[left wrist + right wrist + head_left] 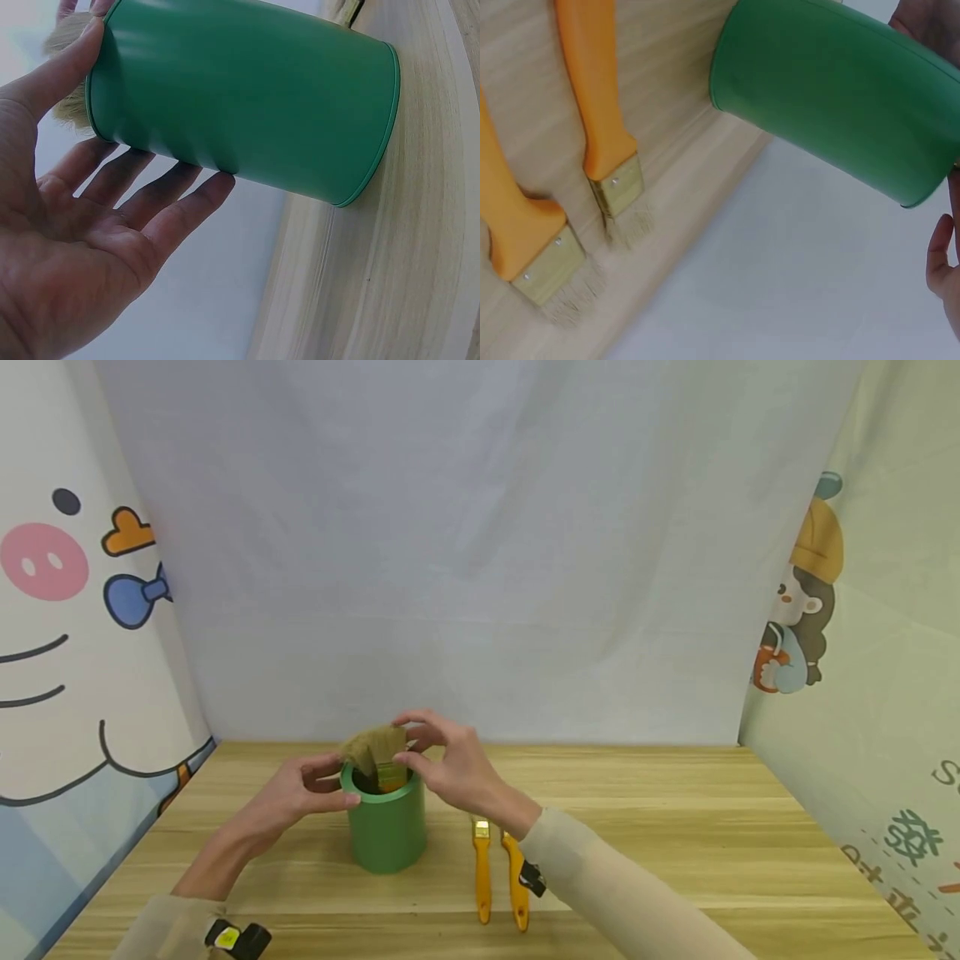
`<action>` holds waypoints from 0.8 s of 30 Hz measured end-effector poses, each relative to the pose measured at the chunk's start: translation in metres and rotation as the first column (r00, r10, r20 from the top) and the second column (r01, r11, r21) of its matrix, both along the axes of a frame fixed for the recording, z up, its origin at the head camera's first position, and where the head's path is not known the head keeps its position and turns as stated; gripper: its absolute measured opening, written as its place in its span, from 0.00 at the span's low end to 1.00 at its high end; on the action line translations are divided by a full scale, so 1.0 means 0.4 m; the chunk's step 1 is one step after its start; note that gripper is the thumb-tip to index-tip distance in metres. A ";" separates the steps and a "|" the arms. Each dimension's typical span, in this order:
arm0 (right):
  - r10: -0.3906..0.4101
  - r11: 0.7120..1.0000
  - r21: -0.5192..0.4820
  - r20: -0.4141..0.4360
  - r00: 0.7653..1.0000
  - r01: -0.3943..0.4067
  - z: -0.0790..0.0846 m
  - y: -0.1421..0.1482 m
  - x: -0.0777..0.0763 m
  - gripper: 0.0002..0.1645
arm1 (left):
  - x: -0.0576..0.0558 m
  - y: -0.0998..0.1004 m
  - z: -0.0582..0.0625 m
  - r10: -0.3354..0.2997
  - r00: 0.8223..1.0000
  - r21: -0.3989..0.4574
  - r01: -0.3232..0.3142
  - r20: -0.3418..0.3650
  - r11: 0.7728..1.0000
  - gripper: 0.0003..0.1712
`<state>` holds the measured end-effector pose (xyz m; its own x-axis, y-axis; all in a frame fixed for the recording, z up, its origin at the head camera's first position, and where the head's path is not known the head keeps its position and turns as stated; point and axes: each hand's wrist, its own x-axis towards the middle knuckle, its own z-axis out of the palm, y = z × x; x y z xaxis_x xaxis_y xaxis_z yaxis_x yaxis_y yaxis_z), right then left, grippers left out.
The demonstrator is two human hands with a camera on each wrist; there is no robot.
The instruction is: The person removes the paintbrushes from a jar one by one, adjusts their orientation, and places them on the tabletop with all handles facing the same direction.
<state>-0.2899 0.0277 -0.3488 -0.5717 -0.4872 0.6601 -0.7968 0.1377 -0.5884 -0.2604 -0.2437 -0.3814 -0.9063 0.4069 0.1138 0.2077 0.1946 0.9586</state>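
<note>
A green cylindrical pot (387, 837) stands on the wooden table, left of the middle. My left hand (288, 792) holds it at the rim, its thumb on the near side. In the left wrist view, the other fingers (191, 206) reach along the pot's wall. A paintbrush (392, 756) stands bristles up in the pot, with its gold ferrule and a bit of orange handle showing. More tan bristles lean over the rim to its left. My right hand (453, 768) pinches the paintbrush by its bristles between thumb and fingers. Inside the pot, the lower handle is hidden.
Two more paintbrushes with orange handles lie on the table right of the pot, a narrower one (482, 872) and a wider one (517, 889), bristles pointing away from me. My right forearm passes over their far ends. A pale cloth (480, 568) hangs behind the table (675, 835).
</note>
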 end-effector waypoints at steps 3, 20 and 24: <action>0.006 1.000 -0.029 -0.019 1.000 -0.007 0.017 0.002 -0.005 0.24 | 0.000 0.001 0.001 -0.004 1.000 0.003 0.004 0.002 1.000 0.41; 0.066 0.976 -0.202 -0.065 0.996 -0.078 0.147 0.047 -0.024 0.26 | -0.003 0.000 0.002 0.017 1.000 -0.015 -0.016 0.016 1.000 0.46; 0.055 0.972 -0.227 -0.065 0.996 -0.068 0.176 0.062 -0.019 0.25 | -0.001 -0.001 0.005 0.022 1.000 -0.020 -0.022 0.022 1.000 0.47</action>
